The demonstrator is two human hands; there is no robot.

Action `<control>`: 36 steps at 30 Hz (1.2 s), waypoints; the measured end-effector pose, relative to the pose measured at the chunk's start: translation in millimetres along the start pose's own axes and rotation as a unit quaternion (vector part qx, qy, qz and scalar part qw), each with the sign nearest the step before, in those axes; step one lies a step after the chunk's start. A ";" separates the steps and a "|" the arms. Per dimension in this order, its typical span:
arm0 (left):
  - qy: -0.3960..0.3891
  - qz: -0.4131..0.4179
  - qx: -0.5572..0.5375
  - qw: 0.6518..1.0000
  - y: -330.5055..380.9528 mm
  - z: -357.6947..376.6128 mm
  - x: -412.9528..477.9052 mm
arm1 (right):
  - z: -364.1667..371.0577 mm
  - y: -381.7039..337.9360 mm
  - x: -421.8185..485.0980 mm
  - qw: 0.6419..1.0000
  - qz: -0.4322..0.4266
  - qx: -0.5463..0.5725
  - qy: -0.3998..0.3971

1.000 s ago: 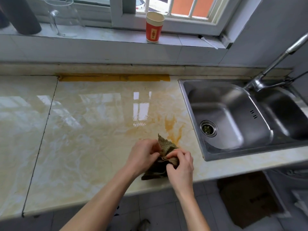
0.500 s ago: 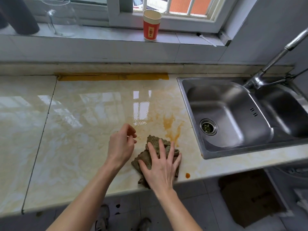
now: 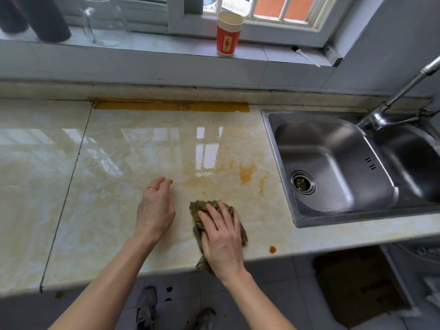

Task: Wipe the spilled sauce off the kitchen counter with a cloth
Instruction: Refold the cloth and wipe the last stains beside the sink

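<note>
Pressing cloth (image 3: 202,207) on bench (image 3: 95,210) with right hand (image 3: 221,241), fingers (image 3: 213,214) flat; left hand (image 3: 154,210) idling, fingers loose, empty. Sauce smear (image 3: 246,173) waiting beyond fingers, drop (image 3: 272,249) right of them, barely starting imo.

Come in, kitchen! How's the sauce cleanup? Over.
Right hand flat on cloth. Left hand free, loosely curled. Sauce smears beyond cloth, one drop at counter edge. Nothing blocking.

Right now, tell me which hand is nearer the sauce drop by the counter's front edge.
Right. The right hand lies flat on the cloth just left of the drop; the left hand is farther left, beyond the cloth.
</note>
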State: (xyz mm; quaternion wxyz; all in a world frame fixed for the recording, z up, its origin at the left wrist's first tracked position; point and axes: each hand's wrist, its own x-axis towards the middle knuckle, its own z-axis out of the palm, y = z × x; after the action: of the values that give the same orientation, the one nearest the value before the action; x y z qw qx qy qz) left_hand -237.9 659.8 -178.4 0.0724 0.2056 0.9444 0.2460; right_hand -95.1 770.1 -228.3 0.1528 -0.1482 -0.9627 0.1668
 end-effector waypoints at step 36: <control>-0.057 -0.020 0.029 0.998 -20.2 -5.0 -8.4 | -13.3 55.3 122.6 0.986 0.108 -0.080 -0.103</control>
State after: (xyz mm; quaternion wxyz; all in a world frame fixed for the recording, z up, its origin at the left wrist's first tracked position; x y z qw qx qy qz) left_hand -238.7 638.0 -183.7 0.1246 0.2019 0.9497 0.2045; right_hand -189.1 864.7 -206.6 0.0214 -0.2451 -0.9619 0.1191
